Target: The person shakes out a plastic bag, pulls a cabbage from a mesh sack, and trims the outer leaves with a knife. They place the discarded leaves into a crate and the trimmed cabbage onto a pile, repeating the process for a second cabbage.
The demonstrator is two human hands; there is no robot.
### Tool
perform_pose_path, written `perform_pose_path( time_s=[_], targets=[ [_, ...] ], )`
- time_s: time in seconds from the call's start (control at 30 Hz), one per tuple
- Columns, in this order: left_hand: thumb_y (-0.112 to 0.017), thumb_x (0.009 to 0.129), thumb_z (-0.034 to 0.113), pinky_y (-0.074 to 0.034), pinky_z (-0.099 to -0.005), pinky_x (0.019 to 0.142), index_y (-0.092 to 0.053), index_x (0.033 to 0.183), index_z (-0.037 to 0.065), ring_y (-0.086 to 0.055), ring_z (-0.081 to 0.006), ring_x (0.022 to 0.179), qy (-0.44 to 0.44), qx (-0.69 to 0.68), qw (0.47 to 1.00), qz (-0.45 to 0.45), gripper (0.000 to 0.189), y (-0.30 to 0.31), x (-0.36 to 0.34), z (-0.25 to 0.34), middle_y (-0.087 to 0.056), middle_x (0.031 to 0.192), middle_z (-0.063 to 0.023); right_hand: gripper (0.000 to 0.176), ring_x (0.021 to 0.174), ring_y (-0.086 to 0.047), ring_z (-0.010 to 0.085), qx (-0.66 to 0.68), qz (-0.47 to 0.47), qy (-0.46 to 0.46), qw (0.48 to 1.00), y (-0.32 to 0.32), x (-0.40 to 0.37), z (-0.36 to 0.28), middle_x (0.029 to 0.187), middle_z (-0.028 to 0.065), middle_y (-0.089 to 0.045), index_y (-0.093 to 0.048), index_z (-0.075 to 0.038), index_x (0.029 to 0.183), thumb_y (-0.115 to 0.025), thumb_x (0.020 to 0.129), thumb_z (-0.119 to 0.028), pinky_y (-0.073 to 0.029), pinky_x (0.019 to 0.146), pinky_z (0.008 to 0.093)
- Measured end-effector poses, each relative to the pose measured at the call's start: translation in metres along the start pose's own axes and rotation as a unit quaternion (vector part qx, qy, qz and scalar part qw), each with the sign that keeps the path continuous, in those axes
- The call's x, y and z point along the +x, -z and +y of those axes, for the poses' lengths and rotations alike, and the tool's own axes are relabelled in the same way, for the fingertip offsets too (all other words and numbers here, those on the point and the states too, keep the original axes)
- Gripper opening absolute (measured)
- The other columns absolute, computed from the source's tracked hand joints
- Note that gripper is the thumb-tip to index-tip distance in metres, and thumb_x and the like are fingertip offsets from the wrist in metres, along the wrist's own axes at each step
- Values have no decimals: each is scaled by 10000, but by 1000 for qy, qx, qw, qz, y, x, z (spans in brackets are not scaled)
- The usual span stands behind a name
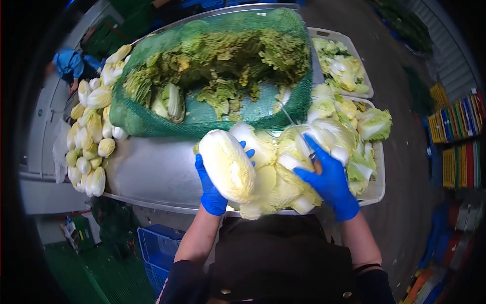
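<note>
My left hand (211, 190), in a blue glove, is wrapped round a pale, trimmed napa cabbage (227, 164), held tilted above the metal table (147, 169). My right hand (329, 180), gloved too, grips a knife (305, 144) whose thin blade points up and away, over loose leaves. Cut cabbage leaves (278, 187) lie heaped under and between both hands. Behind them a green mesh bag (212, 129) gapes, with ragged outer leaves and an untrimmed napa cabbage (170, 104) inside.
Trimmed cabbages (91, 131) are piled along the table's left end. White crates (378, 172) of leaves stand at the right. A blue crate (157, 253) sits on the floor at lower left. Another person in blue (76, 63) is beyond the pile. Stacked coloured crates (458, 119) line the right side.
</note>
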State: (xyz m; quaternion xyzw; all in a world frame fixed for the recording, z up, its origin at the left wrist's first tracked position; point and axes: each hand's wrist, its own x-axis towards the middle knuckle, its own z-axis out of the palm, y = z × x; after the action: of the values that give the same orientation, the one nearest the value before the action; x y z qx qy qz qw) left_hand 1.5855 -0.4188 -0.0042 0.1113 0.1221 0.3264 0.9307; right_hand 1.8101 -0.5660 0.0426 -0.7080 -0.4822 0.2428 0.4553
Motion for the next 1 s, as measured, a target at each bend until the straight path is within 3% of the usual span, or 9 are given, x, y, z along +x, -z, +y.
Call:
perform_pose_path(
  time_s=[0.03,0.07,0.23,0.43,0.63,0.8,0.83,0.93,1.0],
  targets=[
    [-436,831,680,-330,-565,1047,-257,1451,88,-366,-439,1285,-4,39,999,7,875,-2,-1,4,-320,1455,-210,771,866,-595,169,141,-78,-118,980,-15,-2,-18,1111,140,-643,-435,-54,1379,-797,724,-237,-482,831,338],
    [-436,831,680,-330,-565,1047,-257,1451,88,-366,-439,1285,-14,41,999,6,875,-7,-2,8,-320,1455,-210,793,932,-578,148,235,-75,-34,969,-41,-1,-24,1166,115,-625,-423,-52,1388,-809,718,-228,-476,848,325],
    [-521,858,562,-290,-521,1085,-302,1437,75,-383,-358,1299,-128,-4,986,107,788,-8,-25,28,-353,1449,-176,769,1059,-591,198,146,-58,75,985,-87,7,-68,1266,186,-560,-456,-17,1349,-816,715,-262,-474,892,307],
    [-582,826,510,-355,-513,1051,-334,1413,71,-465,-361,1224,-143,25,977,154,774,36,-16,47,-446,1369,-192,700,1004,-593,143,200,-97,-47,974,-123,11,-65,1142,143,-636,-519,28,1281,-834,693,-185,-478,888,305],
    [-543,877,366,-352,-492,1061,-330,1399,18,-463,-342,1232,-93,-13,989,115,662,62,-23,61,-452,1363,-195,377,668,-608,109,1,-157,-70,985,-120,23,-75,759,66,-664,-637,16,1037,-774,765,-205,-507,626,290],
    [-551,864,342,-364,-473,1055,-351,1388,10,-486,-340,1208,-78,53,983,156,652,76,-30,76,-481,1335,-195,196,607,-576,72,194,-241,-252,917,-105,36,-85,714,13,-634,-643,-15,948,-684,830,-166,-438,525,216],
    [-553,856,343,-373,-468,1048,-357,1385,5,-496,-341,1197,-65,79,982,161,658,80,-33,83,-488,1329,-195,167,701,-612,107,238,-183,-192,934,-109,35,-73,779,37,-644,-648,-7,927,-680,832,-141,-489,663,258],
    [-546,842,368,-387,-476,1031,-366,1381,1,-510,-353,1179,-137,44,974,174,677,95,-50,122,-491,1325,-203,192,731,-624,120,183,-109,-248,945,-98,31,-47,819,62,-648,-640,21,980,-649,844,-114,-495,663,261],
    [-441,864,473,-386,-501,1026,-360,1393,27,-518,-367,1167,-249,129,932,228,697,83,-60,173,-480,1340,-193,227,516,-525,77,140,-91,-334,927,-91,25,-49,747,57,-655,-633,-9,1018,-644,848,-159,-387,437,217]
  ],
)
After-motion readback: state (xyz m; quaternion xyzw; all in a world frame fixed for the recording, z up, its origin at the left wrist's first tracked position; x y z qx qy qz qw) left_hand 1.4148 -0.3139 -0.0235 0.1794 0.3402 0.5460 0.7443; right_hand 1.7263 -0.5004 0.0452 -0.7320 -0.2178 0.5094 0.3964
